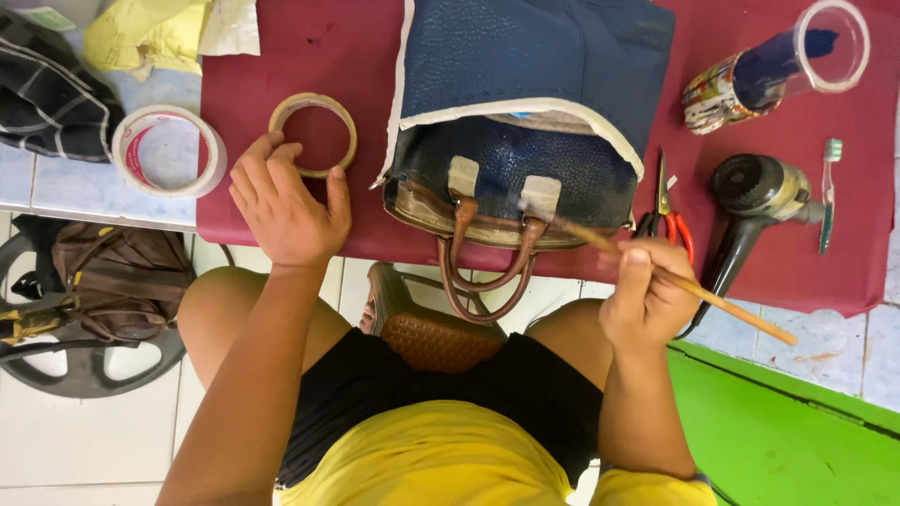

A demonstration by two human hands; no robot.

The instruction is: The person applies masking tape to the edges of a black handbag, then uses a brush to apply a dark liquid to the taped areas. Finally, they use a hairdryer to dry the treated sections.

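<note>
Right hand (649,298): fingers curled and pinching a thin wooden brush (656,274) near mid-shaft, thumb up along the stick
Brush axis: runs from lower right, past the hand, up and to the left; bristle end touches or hovers just at the bag's right handle tab, too blurred to tell which
Left hand (286,201): fingers half spread, resting on the red cloth (797,253); fingertips touch the lower rim of the small tape ring (313,134), thumb just right of it; grips nothing firmly
Bag (520,131): dark blue, lying on the cloth at centre, between the two hands, mouth and brown handles (487,272) toward the person, handles hanging over the table edge
Key relation: bag lies up and left of the right hand, up and right of the left hand; the right hand is the nearer, linked to the bag through the brush tip; the left hand is well apart from the bag
Masking: pale tape edges the blue flap and covers both handle tabs
Other items: large tape roll (169,150) left of the small ring; scissors (667,211) and hair dryer (759,201) right of the bag; toothbrush (828,192) at far right; clear tube (797,56) at upper right
Below table: woven brown bag (427,328) between the knees
</note>
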